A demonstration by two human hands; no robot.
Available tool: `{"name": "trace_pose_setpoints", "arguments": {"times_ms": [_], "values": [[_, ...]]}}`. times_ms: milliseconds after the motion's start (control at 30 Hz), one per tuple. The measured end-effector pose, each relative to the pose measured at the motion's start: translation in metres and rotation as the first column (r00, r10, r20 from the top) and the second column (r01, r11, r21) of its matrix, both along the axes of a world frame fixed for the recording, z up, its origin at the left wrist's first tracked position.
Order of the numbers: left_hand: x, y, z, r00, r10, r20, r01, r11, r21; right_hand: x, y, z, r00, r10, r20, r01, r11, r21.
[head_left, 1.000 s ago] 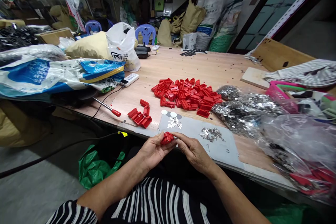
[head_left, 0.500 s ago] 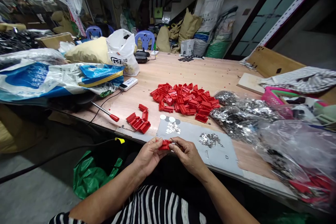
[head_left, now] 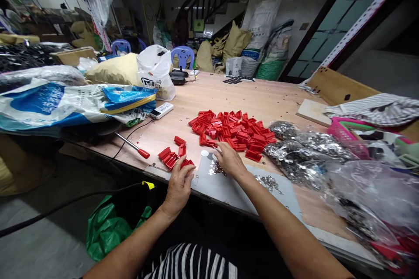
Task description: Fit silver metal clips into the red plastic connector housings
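Observation:
My left hand point(head_left: 178, 185) is at the table's front edge, with thumb and fingers closed around a red plastic part point(head_left: 187, 163) beside a small group of red parts point(head_left: 166, 157). Its fingers partly cover that part. My right hand point(head_left: 231, 161) reaches across the grey mat point(head_left: 240, 189), fingertips pinched together at the near edge of the large pile of red parts point(head_left: 235, 128). A thin light sliver shows at those fingertips, too small to name. Beneath the right hand lie small shiny metal pieces point(head_left: 214, 168), partly hidden. A second heap of metal pieces point(head_left: 270, 183) lies to its right.
Clear bags of metal pieces point(head_left: 294, 152) and a pink basket point(head_left: 347, 135) stand at the right. A lever with a red grip point(head_left: 143, 153) juts out at the left, near a white device point(head_left: 162, 110) and blue-white sacks point(head_left: 49, 100). A green bag point(head_left: 108, 226) hangs below.
My hands have parted from the red part they held together. The left hand has carried it left to the small group; the right hand has moved forward to the large pile.

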State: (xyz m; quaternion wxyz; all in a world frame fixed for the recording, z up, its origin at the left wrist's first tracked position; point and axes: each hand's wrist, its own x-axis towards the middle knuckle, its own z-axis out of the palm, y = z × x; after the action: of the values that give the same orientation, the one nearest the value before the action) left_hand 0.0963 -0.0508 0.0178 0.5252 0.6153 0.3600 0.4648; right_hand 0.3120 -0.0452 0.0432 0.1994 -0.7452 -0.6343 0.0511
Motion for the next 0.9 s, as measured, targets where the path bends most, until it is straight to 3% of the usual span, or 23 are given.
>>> {"name": "trace_pose_setpoints", "arguments": {"times_ms": [167, 300, 467, 600, 633, 700, 733, 800, 833, 900], "values": [[-0.003, -0.008, 0.004, 0.999, -0.047, 0.001, 0.047, 0.998, 0.044, -0.002, 0.032, -0.004, 0.996, -0.074, 0.053, 0.077, 0.996, -0.05], [-0.007, -0.011, 0.005, 0.994, -0.085, -0.065, 0.091, 0.992, 0.087, -0.002, 0.04, -0.005, 0.995, -0.092, 0.04, 0.095, 0.993, -0.074], [-0.008, -0.008, -0.002, 0.993, -0.111, -0.027, 0.11, 0.994, -0.027, 0.0, 0.021, 0.006, 0.994, -0.086, -0.069, 0.085, 0.996, -0.019], [-0.001, -0.008, -0.001, 0.992, -0.084, 0.091, 0.097, 0.983, -0.154, -0.011, -0.016, 0.011, 0.969, -0.016, -0.248, 0.019, 1.0, 0.009], [0.001, -0.009, 0.001, 0.987, -0.073, 0.142, 0.102, 0.972, -0.212, -0.017, -0.028, 0.01, 0.947, 0.017, -0.321, -0.02, 1.0, -0.005], [0.005, -0.013, 0.004, 0.964, -0.094, 0.248, 0.177, 0.924, -0.339, -0.032, -0.054, 0.005, 0.695, 0.073, -0.715, -0.161, 0.985, -0.056], [0.007, -0.015, 0.005, 0.948, -0.129, 0.292, 0.242, 0.887, -0.393, -0.039, -0.065, 0.002, 0.562, 0.052, -0.826, -0.204, 0.976, -0.077], [0.011, -0.02, 0.007, 0.911, -0.221, 0.347, 0.372, 0.803, -0.465, -0.05, -0.086, -0.004, 0.42, -0.005, -0.908, -0.218, 0.97, -0.106], [0.012, -0.023, 0.007, 0.896, -0.257, 0.361, 0.416, 0.766, -0.489, -0.052, -0.093, -0.006, 0.415, -0.022, -0.91, -0.206, 0.971, -0.118], [0.013, -0.028, 0.006, 0.884, -0.278, 0.376, 0.45, 0.723, -0.524, -0.05, -0.102, -0.007, 0.538, -0.015, -0.843, -0.151, 0.982, -0.114]]}}
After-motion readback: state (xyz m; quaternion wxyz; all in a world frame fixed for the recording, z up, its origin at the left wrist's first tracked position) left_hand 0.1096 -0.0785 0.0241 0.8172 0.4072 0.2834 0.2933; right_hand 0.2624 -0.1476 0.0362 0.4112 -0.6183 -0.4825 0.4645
